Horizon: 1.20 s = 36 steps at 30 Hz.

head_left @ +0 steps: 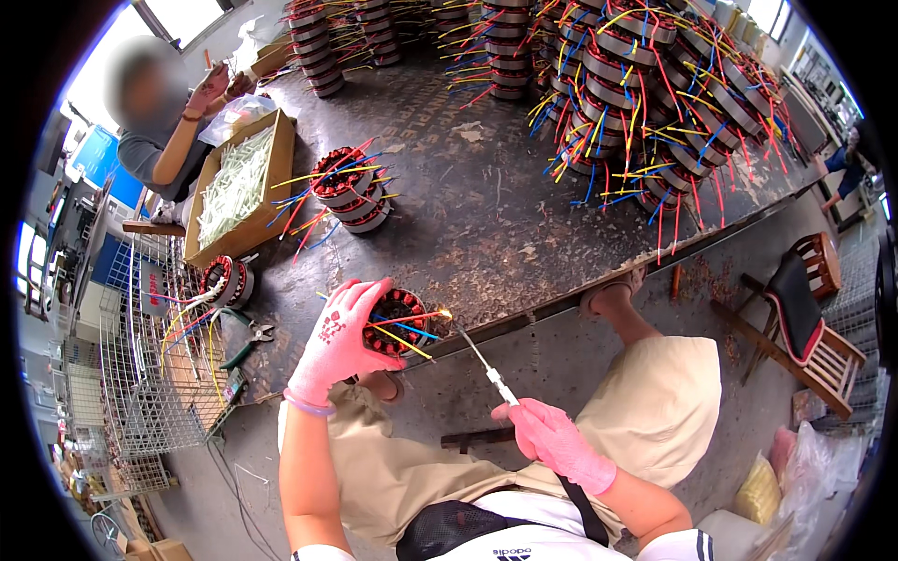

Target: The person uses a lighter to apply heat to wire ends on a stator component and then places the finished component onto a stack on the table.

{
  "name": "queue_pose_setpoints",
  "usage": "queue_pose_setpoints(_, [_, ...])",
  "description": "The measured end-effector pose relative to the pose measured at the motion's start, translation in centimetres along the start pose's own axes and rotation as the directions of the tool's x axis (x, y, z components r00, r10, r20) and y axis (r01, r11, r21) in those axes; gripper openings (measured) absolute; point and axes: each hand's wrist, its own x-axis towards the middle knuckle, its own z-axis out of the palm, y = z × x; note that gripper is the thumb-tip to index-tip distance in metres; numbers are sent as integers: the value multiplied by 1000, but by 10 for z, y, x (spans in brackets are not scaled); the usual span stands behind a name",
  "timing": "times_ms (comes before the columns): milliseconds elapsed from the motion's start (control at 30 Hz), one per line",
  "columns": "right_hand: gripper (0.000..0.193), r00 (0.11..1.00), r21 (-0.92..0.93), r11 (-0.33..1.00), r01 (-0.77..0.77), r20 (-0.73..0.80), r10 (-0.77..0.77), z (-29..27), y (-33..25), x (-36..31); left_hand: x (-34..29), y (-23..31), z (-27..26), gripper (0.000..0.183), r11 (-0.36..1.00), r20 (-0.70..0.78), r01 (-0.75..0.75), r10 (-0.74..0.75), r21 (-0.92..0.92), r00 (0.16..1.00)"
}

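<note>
My left hand (334,338), in a pink glove, is wrapped round a motor stator (400,307) with red windings at the table's near edge. Red, blue and yellow lead wires stick out of it to the right. My right hand (561,444), also gloved in pink, grips the white handle of a long-necked lighter (498,379). The lighter's thin metal neck points up and left. Its tip is at the end of the red wire, where a small orange flame glows. The fingers of my right hand partly hide the handle.
Two stacked stators (351,192) stand behind my left hand. A cardboard box (283,154) of pale sleeves, another stator (227,282) and pliers (248,337) lie left. Tall stator piles (627,84) fill the back right. A person (164,140) works at far left. A wooden chair (795,313) stands right.
</note>
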Motion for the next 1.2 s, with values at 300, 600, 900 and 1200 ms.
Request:
queue_pose_setpoints(300, [30,1000,22,1000,-9,-13,10,2,-6,-1,0,-1,0,102,1000,19,12,-12,-8,1000])
queue_pose_setpoints(600, [34,999,43,998,38,9,-38,-1,5,3,0,-2,1,102,999,23,7,-6,-47,1000])
queue_pose_setpoints(900, [32,1000,79,996,31,0,-31,-3,11,4,-1,-5,0,102,999,15,-2,3,-44,1000])
queue_pose_setpoints(1200, [33,998,-51,996,68,4,-68,-2,3,4,-3,-1,1,102,999,24,26,-25,-36,999])
